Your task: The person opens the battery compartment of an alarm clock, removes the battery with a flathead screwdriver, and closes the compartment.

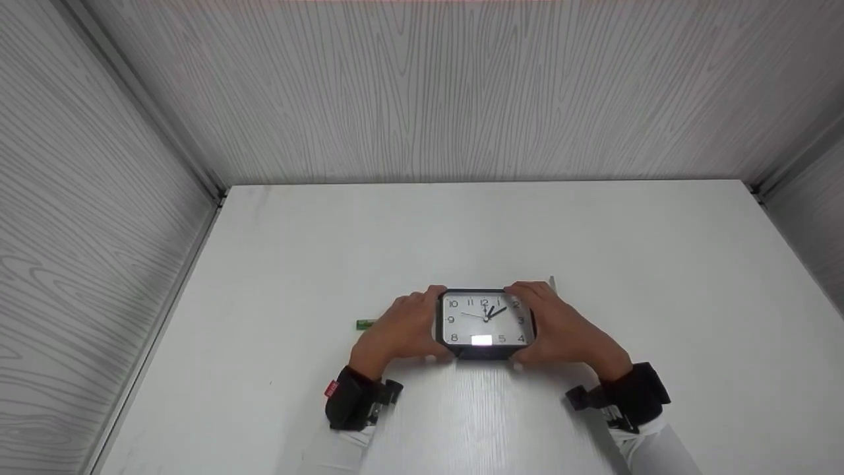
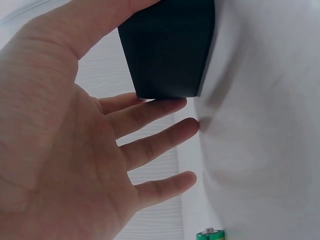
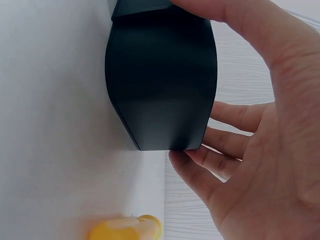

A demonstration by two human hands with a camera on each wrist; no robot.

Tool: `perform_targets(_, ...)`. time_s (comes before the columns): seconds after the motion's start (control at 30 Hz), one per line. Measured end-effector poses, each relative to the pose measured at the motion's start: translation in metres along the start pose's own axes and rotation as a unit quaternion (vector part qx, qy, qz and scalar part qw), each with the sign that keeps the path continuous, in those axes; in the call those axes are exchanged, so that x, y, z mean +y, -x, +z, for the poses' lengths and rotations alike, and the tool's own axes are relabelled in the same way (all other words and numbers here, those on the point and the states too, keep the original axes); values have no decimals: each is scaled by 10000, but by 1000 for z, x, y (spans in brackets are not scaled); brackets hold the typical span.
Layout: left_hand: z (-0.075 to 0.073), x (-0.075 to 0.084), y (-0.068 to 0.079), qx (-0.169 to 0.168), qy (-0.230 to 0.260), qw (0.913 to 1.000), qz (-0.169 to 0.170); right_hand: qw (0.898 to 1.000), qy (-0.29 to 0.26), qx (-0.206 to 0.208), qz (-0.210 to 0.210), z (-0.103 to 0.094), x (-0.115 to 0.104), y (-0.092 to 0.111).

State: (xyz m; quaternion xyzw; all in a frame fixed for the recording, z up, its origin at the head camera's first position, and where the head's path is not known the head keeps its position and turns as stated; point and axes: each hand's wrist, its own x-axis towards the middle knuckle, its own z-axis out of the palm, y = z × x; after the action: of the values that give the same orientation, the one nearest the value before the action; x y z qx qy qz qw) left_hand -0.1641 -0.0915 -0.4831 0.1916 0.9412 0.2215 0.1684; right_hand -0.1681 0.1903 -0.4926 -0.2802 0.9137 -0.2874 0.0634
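Both hands hold a rectangular desk clock [image 1: 486, 320] with a black case and a white face turned up toward the head camera. My left hand [image 1: 410, 326] grips its left end, thumb on the near side and forefinger at the far edge. In the left wrist view the other fingers [image 2: 160, 145] of that hand stretch out beside the dark case [image 2: 170, 50]. At the right end, my right hand [image 1: 557, 323] holds the clock between thumb and fingers. The right wrist view shows the fingertips against the far edge of the black case [image 3: 160, 85].
A green battery [image 1: 364, 324] lies just left of the left hand, partly hidden by it. Beyond the right hand a thin grey tip [image 1: 552, 284] pokes out. The right wrist view shows a yellow object [image 3: 125, 229] on the white table [image 1: 316, 237]. Grey wood-grain panels [image 1: 422, 92] enclose the table.
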Motion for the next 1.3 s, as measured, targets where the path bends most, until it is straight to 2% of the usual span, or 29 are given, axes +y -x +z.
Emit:
perform_targets(0.67, -1, -3, 5, -40, -63, 9999, -99, 9994, -269, -198, -51, 1, 0, -1)
perform_targets(0.83, 0, -5, 3, 9, -43, 10000, -82, 9991, -388, -144, -94, 2, 3, -3)
perform_targets(1.1, 14, -11, -1, -57, 156, 9998, -106, 9991, -389, -155, -11, 13, 14, 2)
perform_targets(1.3, 22, -19, 1, -30, 254, 9996, -91, 9978, -653, -71, 85, 21, 20, 5)
